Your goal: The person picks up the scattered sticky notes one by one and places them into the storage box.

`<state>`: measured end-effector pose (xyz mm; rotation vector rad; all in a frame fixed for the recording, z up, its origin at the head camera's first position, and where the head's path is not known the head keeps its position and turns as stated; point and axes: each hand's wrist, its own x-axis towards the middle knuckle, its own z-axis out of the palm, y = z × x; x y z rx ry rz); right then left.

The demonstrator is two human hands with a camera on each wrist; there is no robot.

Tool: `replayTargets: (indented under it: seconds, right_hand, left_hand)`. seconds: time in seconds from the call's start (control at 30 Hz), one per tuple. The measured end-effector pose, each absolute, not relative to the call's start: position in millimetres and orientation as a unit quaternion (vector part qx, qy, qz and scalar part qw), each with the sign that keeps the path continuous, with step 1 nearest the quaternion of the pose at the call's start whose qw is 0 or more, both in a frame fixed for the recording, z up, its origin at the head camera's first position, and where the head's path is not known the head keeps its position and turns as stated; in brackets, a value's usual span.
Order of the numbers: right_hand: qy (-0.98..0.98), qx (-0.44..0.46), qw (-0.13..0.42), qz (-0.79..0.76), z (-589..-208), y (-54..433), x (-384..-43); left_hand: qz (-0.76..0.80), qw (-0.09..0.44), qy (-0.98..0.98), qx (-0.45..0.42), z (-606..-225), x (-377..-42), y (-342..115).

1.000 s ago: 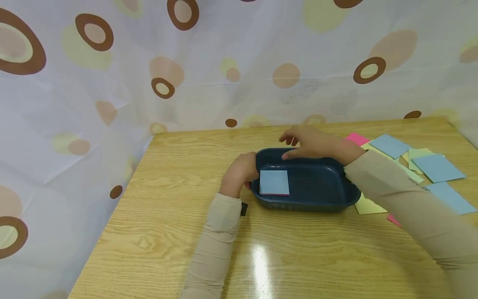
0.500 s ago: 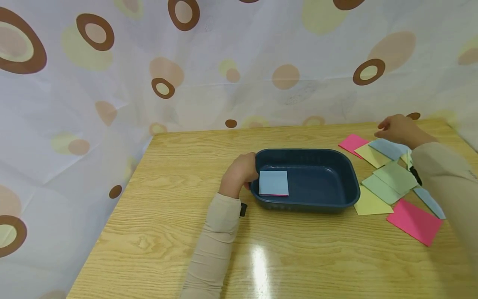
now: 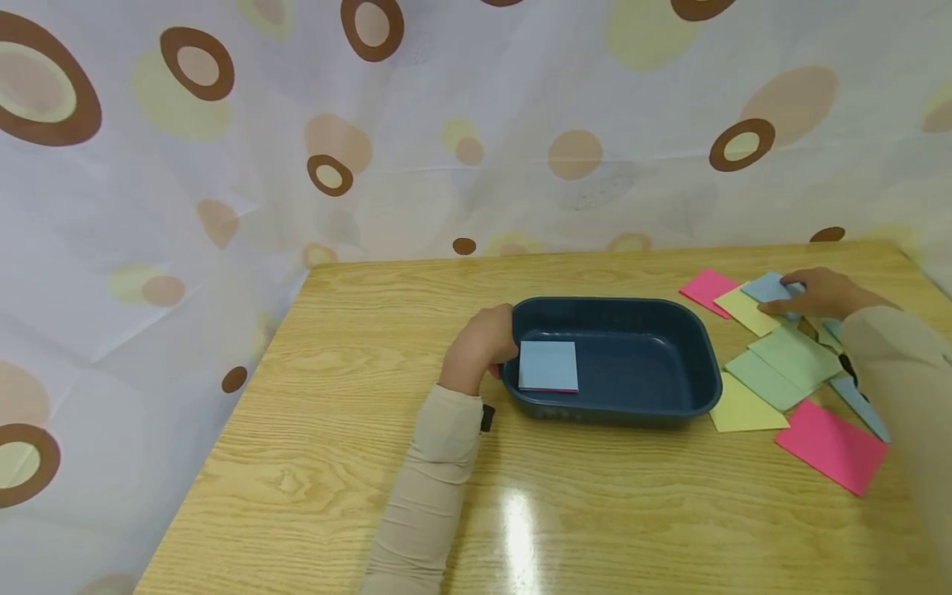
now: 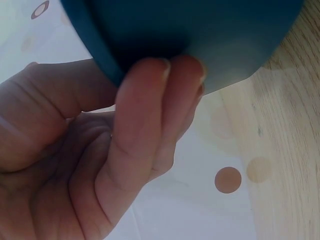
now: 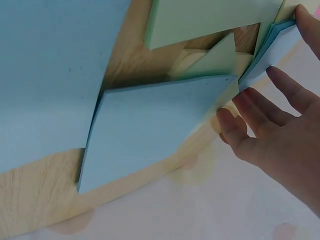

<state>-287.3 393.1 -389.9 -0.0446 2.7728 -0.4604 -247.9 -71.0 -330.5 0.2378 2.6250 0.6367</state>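
My left hand [image 3: 479, 343] grips the left end of a dark blue plastic bin [image 3: 628, 372], with fingertips on its wall [image 4: 225, 50] in the left wrist view. Inside, at the left, lies a blue sticky note pad [image 3: 547, 364] with a pink edge showing beneath. My right hand [image 3: 821, 293] is over the pile at the right, where thumb and fingers reach to the edges of another blue pad [image 5: 275, 52]. The fingers are spread and fairly straight. From the head, the hand covers part of that pad.
Around the right hand lie pink [image 3: 833, 446], green [image 3: 796, 355] and yellow [image 3: 747, 405] pads, overlapping on the wooden table [image 3: 335, 463]. More blue pads [image 5: 155, 125] lie under the right forearm. A patterned sheet [image 3: 446, 107] hangs behind the table.
My right hand has left the bin, swung right above the pile and come down onto a blue pad there. My left hand and the bin have stayed in place.
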Motion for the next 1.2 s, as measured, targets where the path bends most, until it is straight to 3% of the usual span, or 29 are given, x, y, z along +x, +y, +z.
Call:
replayTargets:
  seconds: [0.7, 0.97, 1.2]
  right_hand:
    - [0.984, 0.002, 0.124, -0.131, -384, 385, -285]
    - [0.986, -0.038, 0.123, -0.11, -380, 382, -293]
    - [0.984, -0.03, 0.091, -0.149, -369, 363, -296]
  left_hand:
    - [0.218, 0.216, 0.947, 0.093, -332, -248, -70]
    - [0.224, 0.214, 0.947, 0.091, -332, -249, -71]
    - [0.215, 0.212, 0.949, 0.091, -331, -249, -70]
